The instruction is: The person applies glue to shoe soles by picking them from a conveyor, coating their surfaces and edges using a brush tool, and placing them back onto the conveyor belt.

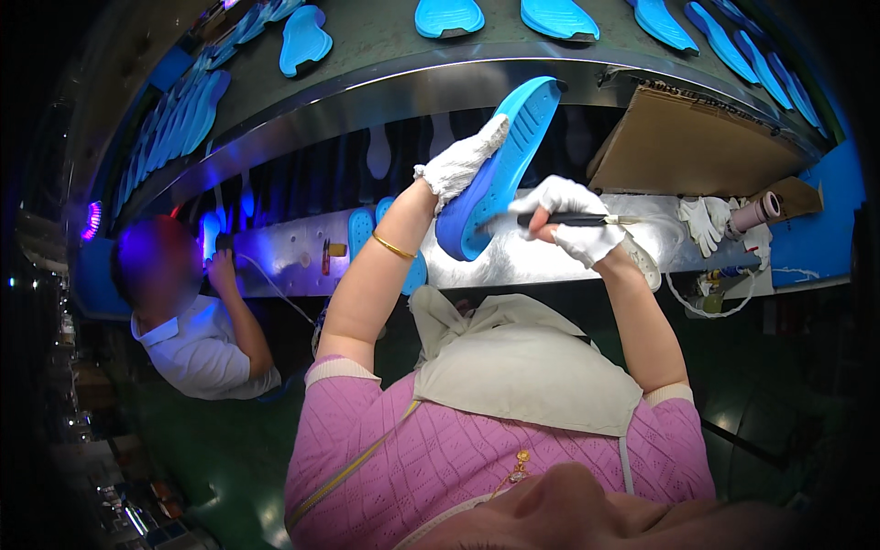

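Note:
My left hand (461,163), in a white glove, is closed around the edge of a blue shoe sole (515,151). The sole is tilted, its toe up and away and its darker blue heel end toward me. In my right hand (577,206), also gloved but with bare fingertips showing, is a slim brush with a black handle (573,220). Its blurred tip points left at the heel end of the sole; whether it touches I cannot tell. Other blue soles (361,235) lie beside my left forearm. A pale sole (644,262) shows partly behind my right wrist.
Blue soles (449,16) lie along the conveyor (376,37) beyond a metal rail. A cardboard box (701,147) leans at the right, near white gloves (704,223) and a pinkish roll (756,213). A co-worker (202,353) sits at the left by the metal shelf (293,240).

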`<action>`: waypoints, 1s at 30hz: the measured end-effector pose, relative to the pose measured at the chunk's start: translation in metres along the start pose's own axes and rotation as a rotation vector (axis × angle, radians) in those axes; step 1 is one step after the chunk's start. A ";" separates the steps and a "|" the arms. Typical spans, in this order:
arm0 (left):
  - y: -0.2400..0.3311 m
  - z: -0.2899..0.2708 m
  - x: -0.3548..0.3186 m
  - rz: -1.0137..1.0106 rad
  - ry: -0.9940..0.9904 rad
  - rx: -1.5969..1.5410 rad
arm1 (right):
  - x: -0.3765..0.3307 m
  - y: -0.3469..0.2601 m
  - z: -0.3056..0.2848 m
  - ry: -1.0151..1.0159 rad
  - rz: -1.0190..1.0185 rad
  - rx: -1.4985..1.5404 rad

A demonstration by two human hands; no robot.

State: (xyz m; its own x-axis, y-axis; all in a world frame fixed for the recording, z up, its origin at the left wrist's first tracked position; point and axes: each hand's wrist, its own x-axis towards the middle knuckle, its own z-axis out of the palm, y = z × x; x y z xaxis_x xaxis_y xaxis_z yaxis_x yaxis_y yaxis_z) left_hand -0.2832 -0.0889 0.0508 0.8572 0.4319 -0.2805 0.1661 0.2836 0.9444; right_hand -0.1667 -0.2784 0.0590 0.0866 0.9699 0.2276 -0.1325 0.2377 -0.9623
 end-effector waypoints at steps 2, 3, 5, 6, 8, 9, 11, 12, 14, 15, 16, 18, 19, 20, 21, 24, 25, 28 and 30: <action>0.008 0.002 -0.002 -0.057 0.033 0.030 | 0.005 -0.004 -0.005 0.066 -0.130 -0.457; 0.014 0.004 -0.008 -0.040 0.031 0.050 | 0.007 -0.001 -0.008 0.038 -0.107 -0.414; 0.011 0.001 -0.008 -0.011 0.012 -0.007 | 0.006 -0.006 -0.016 -0.074 -0.115 -0.540; 0.009 -0.001 -0.010 0.016 -0.008 -0.061 | 0.005 -0.015 -0.017 -0.120 -0.081 -0.589; 0.009 -0.013 -0.019 0.084 -0.127 -0.205 | 0.002 -0.013 -0.026 -0.053 -0.056 -0.228; 0.012 -0.010 -0.025 0.219 -0.044 -0.223 | -0.002 -0.017 -0.034 0.001 -0.060 -0.143; 0.013 -0.003 -0.041 0.649 -0.029 -0.289 | -0.005 -0.021 -0.031 0.108 -0.178 0.000; 0.017 -0.002 -0.053 0.550 -0.186 -0.596 | -0.009 -0.024 -0.032 0.136 -0.141 0.009; -0.018 -0.032 -0.048 0.307 -0.079 -0.745 | -0.011 -0.017 -0.022 0.149 -0.119 0.047; -0.029 -0.038 -0.041 0.060 -0.422 -1.030 | -0.014 -0.016 -0.020 0.169 -0.118 0.018; -0.025 -0.004 -0.056 -0.054 -0.308 -0.931 | -0.019 -0.009 -0.020 0.222 -0.130 0.007; -0.080 -0.017 -0.041 -0.020 -0.547 -1.060 | -0.028 0.005 -0.014 0.299 -0.004 0.038; -0.092 -0.015 -0.037 -0.026 -0.551 -1.061 | -0.029 0.009 -0.010 0.359 0.028 0.080; -0.101 -0.011 -0.035 -0.022 -0.505 -1.188 | -0.028 0.015 -0.011 0.360 0.028 0.082; -0.107 0.000 -0.031 -0.025 -0.466 -1.317 | -0.027 0.022 -0.016 0.409 -0.007 0.038; -0.074 0.058 -0.044 0.092 -0.280 -1.078 | -0.011 0.033 -0.033 0.515 -0.172 -0.003; -0.073 0.066 -0.044 0.106 -0.290 -1.057 | -0.001 0.032 -0.027 0.560 -0.245 -0.073; -0.087 0.065 -0.036 0.114 -0.199 -0.952 | 0.012 0.021 -0.012 0.434 -0.376 -0.590; -0.088 0.071 -0.030 0.119 -0.131 -1.002 | -0.007 0.014 -0.002 0.244 -0.228 -0.339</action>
State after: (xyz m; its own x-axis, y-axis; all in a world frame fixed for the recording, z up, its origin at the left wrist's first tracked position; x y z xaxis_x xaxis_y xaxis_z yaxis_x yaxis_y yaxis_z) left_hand -0.2888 -0.1874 -0.0114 0.8984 0.4234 -0.1163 -0.3564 0.8579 0.3701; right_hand -0.1670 -0.2818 0.0440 0.3108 0.8446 0.4359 0.2434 0.3726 -0.8955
